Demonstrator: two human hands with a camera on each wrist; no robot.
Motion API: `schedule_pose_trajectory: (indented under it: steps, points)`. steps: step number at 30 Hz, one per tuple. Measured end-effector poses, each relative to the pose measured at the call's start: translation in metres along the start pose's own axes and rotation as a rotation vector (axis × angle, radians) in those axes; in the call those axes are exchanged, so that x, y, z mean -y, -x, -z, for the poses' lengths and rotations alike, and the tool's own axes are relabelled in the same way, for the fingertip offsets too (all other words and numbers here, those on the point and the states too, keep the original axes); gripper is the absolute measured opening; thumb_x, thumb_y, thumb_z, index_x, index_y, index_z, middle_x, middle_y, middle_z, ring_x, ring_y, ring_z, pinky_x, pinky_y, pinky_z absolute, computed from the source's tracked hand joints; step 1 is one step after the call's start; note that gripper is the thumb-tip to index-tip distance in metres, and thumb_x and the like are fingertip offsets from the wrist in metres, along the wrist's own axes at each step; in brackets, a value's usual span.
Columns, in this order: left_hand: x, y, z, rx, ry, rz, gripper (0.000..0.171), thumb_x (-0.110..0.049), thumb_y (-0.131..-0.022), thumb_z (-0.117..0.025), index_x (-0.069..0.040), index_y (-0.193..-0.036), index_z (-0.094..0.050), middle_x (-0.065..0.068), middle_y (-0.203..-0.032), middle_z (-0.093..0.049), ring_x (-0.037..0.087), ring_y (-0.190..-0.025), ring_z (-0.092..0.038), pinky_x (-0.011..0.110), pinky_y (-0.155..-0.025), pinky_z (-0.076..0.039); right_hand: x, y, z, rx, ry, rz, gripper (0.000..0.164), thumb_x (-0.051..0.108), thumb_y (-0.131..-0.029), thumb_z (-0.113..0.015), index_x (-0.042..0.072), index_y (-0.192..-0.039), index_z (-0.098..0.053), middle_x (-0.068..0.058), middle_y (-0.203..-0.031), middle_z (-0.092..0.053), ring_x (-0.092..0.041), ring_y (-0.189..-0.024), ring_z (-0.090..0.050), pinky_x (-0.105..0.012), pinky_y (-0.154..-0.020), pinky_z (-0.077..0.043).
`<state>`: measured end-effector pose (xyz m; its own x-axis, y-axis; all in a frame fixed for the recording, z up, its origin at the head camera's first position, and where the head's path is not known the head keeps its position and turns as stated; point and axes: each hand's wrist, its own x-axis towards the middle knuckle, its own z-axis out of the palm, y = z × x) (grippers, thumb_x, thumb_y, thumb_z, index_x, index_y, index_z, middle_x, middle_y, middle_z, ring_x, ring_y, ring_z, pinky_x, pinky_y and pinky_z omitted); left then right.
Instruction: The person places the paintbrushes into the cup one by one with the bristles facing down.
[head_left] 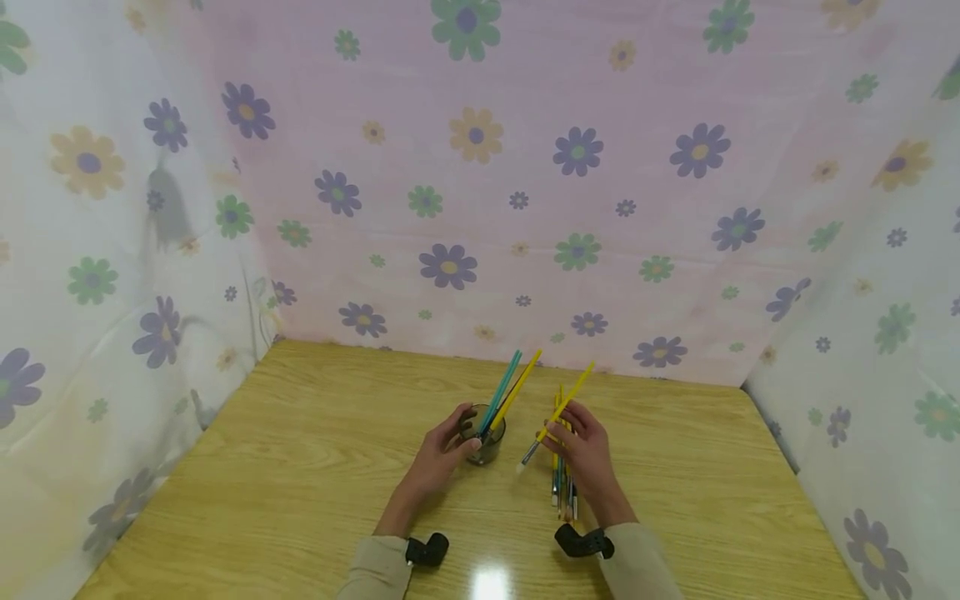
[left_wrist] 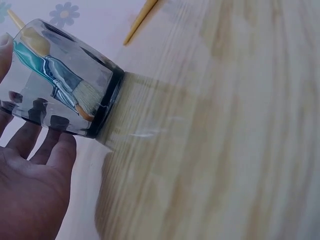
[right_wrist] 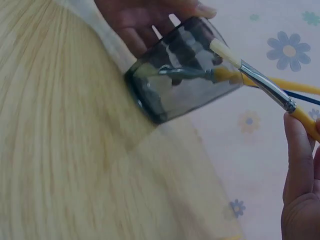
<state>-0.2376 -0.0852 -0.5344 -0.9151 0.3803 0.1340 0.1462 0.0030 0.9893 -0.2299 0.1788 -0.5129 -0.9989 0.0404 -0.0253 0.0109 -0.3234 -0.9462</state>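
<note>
A smoky see-through glass (head_left: 492, 451) stands on the table with teal brushes (head_left: 502, 387) and a yellow brush (head_left: 521, 383) leaning in it, bristles down. My left hand (head_left: 435, 458) holds this glass from the left, fingers behind it and thumb in front. In my right hand (head_left: 592, 458) I pinch a yellow-handled paintbrush (head_left: 577, 383) with a silver ferrule; its pale bristles (right_wrist: 225, 52) point down toward the glass. Beneath and beside the right hand lies a bunch of several paintbrushes (head_left: 557, 487), partly hidden by it.
The wooden table (head_left: 300, 467) reaches back to a flowered cloth (head_left: 525, 167), which also hangs along both sides. Black wrist mounts (head_left: 429, 550) sit on both forearms. Light glares off the table's near edge.
</note>
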Motion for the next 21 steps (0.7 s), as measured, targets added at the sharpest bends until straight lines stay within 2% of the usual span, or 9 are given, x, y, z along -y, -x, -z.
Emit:
schedule_pose_trajectory:
  steps: [5,15,21]
  points:
    - [-0.001,0.0,-0.001,-0.002,0.003,-0.005,0.067,-0.012,-0.104,-0.06,-0.002,-0.161,-0.026,0.021,-0.158,-0.037,0.04,-0.148,-0.034,0.056,-0.123,-0.026,0.003,-0.004,-0.012,-0.005,-0.02,0.023,0.05,-0.004,-0.098,-0.061,-0.004,-0.144,-0.042,-0.006,-0.118,-0.056,-0.015,-0.104,-0.068,-0.03,-0.086,-0.062]
    - [0.0,0.0,-0.001,-0.004,-0.004,-0.034,0.065,-0.011,-0.103,-0.06,-0.002,-0.16,-0.028,0.024,-0.158,-0.038,0.044,-0.146,-0.035,0.059,-0.121,-0.027,0.011,-0.011,-0.036,0.005,-0.066,0.159,0.031,-0.007,-0.097,-0.061,0.005,-0.125,-0.053,-0.005,-0.114,-0.058,-0.017,-0.1,-0.068,-0.034,-0.086,-0.062]
    - [-0.001,0.0,-0.001,-0.016,-0.004,-0.021,0.065,-0.01,-0.103,-0.061,-0.003,-0.16,-0.029,0.023,-0.157,-0.04,0.041,-0.146,-0.037,0.058,-0.122,-0.027,0.014,-0.015,-0.047,-0.022,-0.102,0.21,0.031,-0.01,-0.095,-0.062,0.005,-0.121,-0.056,-0.005,-0.11,-0.061,-0.019,-0.099,-0.069,-0.034,-0.082,-0.063]
